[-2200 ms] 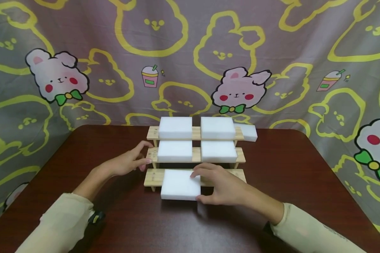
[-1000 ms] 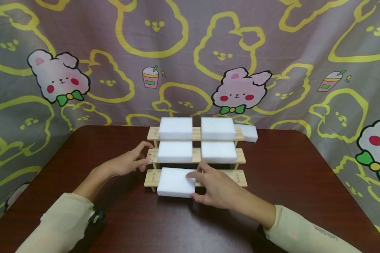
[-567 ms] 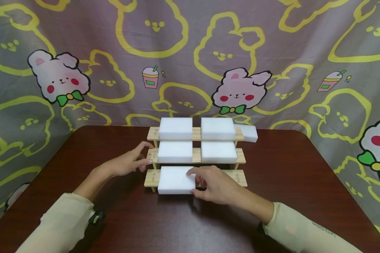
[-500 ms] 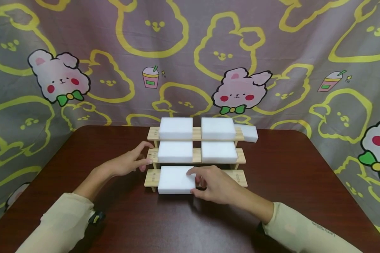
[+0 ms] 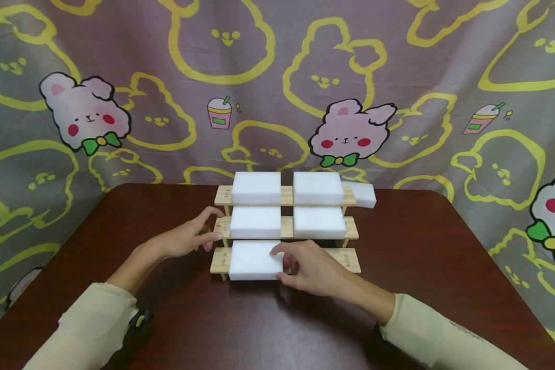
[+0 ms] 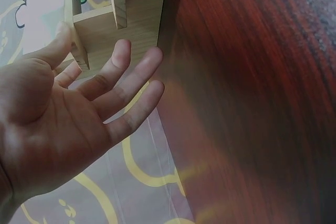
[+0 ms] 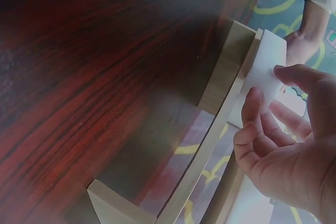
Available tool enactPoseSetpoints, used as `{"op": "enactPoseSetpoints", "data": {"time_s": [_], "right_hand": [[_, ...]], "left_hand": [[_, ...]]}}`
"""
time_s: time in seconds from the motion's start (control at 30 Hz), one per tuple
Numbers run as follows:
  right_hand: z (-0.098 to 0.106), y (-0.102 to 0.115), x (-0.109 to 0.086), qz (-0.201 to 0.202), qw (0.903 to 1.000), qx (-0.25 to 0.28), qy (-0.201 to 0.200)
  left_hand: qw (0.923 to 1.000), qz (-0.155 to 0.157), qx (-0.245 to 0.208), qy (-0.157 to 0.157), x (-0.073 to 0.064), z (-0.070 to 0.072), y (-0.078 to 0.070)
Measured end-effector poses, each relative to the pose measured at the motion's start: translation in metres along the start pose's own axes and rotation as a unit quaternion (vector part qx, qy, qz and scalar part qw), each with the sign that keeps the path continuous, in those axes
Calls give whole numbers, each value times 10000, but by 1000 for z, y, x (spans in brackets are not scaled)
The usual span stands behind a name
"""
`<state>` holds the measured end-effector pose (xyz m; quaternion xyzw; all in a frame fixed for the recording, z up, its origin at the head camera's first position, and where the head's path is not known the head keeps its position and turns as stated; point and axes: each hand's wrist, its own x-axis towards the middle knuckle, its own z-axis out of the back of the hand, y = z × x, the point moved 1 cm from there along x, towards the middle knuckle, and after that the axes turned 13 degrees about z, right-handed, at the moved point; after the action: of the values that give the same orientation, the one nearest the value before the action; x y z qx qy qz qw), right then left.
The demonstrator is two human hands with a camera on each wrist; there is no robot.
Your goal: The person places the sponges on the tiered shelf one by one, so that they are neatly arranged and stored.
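Note:
A three-step wooden display stand (image 5: 287, 230) stands on the table. My right hand (image 5: 312, 267) holds a white foam block (image 5: 254, 262) by its right end, thumb at the front edge and index finger on top. That block lies flat on the left part of the lowest step. In the right wrist view the thumb and fingers touch the block (image 7: 269, 59). My left hand (image 5: 185, 239) grips the left end of the middle step between thumb and index finger. The left wrist view shows its other fingers (image 6: 139, 74) loosely spread beside the stand.
Two white blocks (image 5: 256, 187) sit on the top step and two more (image 5: 320, 222) on the middle step. Another white block (image 5: 364, 195) lies behind the stand at right. A patterned curtain (image 5: 277, 92) hangs beyond the dark red-brown table (image 5: 259, 334).
The right hand has moved the foam block left and back, from overhanging the lowest step's front to lying further onto it. The left hand has stayed in place.

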<state>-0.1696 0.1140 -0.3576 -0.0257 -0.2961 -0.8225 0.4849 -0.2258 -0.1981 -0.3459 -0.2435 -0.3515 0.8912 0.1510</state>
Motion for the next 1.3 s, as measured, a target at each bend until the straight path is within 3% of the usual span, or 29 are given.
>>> {"op": "enactPoseSetpoints", "data": {"time_s": [0.3,1.3], "right_hand": [[-3,-1,3,-33,9996,233,-134],[-4,-5,6,34,9993,177,-321]], "left_hand": [[10000,53,46,-9,2,-1,3],[10000,55,-15,-26,3,0,4]]}}
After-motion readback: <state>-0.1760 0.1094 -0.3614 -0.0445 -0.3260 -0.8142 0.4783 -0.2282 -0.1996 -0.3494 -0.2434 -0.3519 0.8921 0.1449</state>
